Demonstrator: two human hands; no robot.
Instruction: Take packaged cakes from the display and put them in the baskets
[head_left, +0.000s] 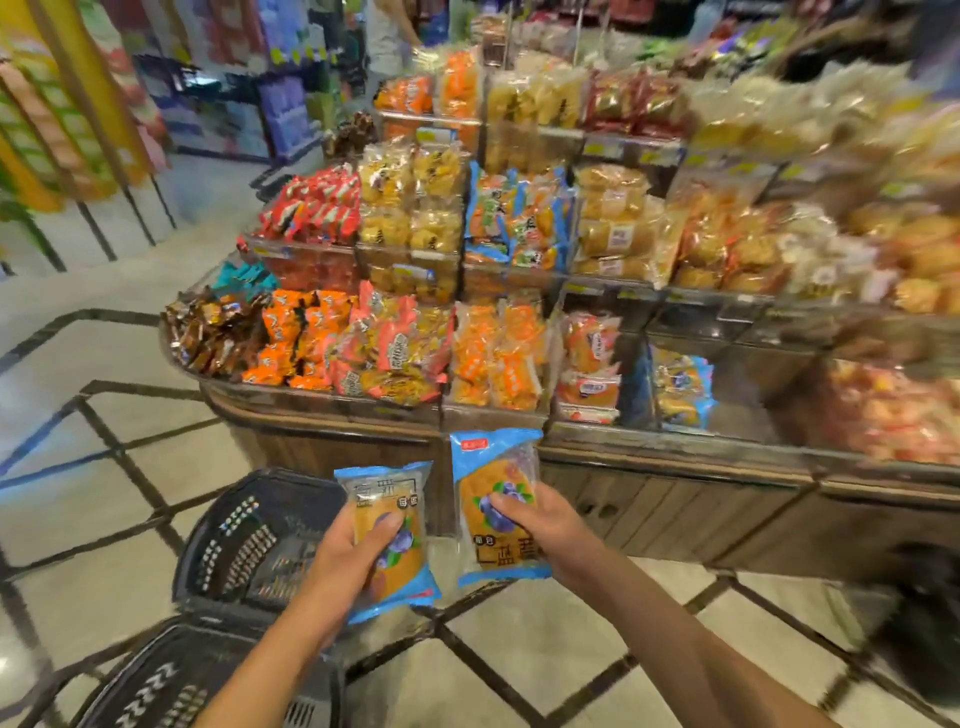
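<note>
My left hand (347, 558) grips a blue-edged packaged cake (387, 499) just right of a black basket (244, 535) on the floor. My right hand (540, 525) grips a second blue packaged cake (493, 467) with a blueberry picture, held in front of the display's wooden base. A second black basket (166, 680) sits nearer to me at the lower left. More of the same blue cakes (680, 389) lie in a bin on the display's lowest tier.
The tiered wooden display (675, 483) fills the right and centre, stacked with orange, red and yellow packs. Tiled floor spreads to the left and below. Shelving lines the far left aisle. A dark object (924, 613) stands at the right edge.
</note>
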